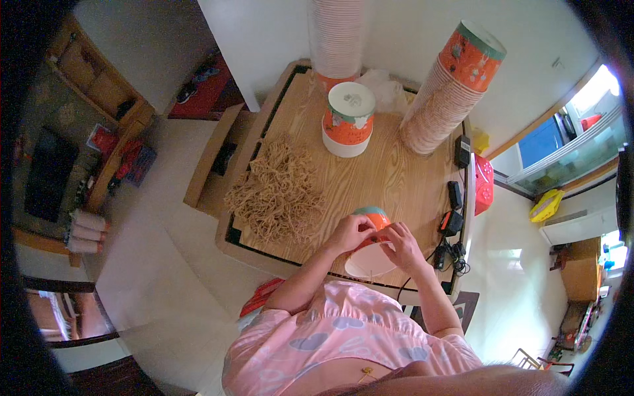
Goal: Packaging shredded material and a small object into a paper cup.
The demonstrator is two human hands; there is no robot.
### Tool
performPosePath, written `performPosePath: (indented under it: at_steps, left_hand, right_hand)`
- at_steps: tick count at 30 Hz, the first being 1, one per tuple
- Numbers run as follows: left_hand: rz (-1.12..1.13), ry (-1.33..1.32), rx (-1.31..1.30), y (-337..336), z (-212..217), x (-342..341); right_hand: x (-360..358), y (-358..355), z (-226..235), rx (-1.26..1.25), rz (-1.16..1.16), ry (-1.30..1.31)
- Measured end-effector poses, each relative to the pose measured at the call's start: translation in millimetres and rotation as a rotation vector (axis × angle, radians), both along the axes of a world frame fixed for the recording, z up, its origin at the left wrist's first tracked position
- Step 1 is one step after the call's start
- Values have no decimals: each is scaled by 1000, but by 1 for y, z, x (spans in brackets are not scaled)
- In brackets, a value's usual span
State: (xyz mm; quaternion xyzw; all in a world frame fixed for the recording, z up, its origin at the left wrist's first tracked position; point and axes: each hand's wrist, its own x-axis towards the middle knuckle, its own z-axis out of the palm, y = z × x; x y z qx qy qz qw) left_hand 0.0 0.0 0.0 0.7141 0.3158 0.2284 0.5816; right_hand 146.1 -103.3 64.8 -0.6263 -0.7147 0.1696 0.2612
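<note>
An orange paper bucket (367,259) with a green band at its base lies tipped at the table's near edge, its white open mouth facing me. My left hand (353,233) is closed in a pinch against the bucket's upper side; what lies between its fingertips is too small to make out. Across from it, my right hand (401,247) grips the bucket's wall near the rim, fingers bent. A thin strand shows at the mouth. To the left of my hands sits a loose heap of tan twisted paper cords (281,188).
Farther back on the wooden table (389,178) stand upside-down orange buckets (348,129), a tall white stack (337,39) and a leaning stack (439,99). Black adapters (455,195) and tangled cables (452,256) line the right edge. An open cardboard box (214,158) is left of the table.
</note>
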Motion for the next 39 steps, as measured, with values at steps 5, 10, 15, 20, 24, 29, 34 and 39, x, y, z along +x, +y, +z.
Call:
performPosePath:
  at_steps: [5,10,15,20,24,29,34,39]
  left_hand:
    - [-7,-27,-11,-2,-1,7]
    - [-25,12,-10,-2,9,4]
    - [-18,36,91,-1,14,5]
    - [149,-54,200,-4,4,7]
    - [159,-1,316,-7,14,9]
    - [19,-51,-92,-15,23,-1]
    - [53,-153,-170,-16,6,-1]
    - [39,-79,-261,-18,9,-2]
  right_hand:
    - [5,3,-1,81,11,26]
    - [0,0,-7,78,-30,65]
    - [1,0,-10,46,-39,68]
    - [-4,0,-6,5,-79,91]
    - [-5,-2,-6,35,-63,89]
    - [-20,-15,9,53,-182,199]
    - [-24,-22,-8,101,-264,192]
    - [-28,-23,-8,142,-264,216]
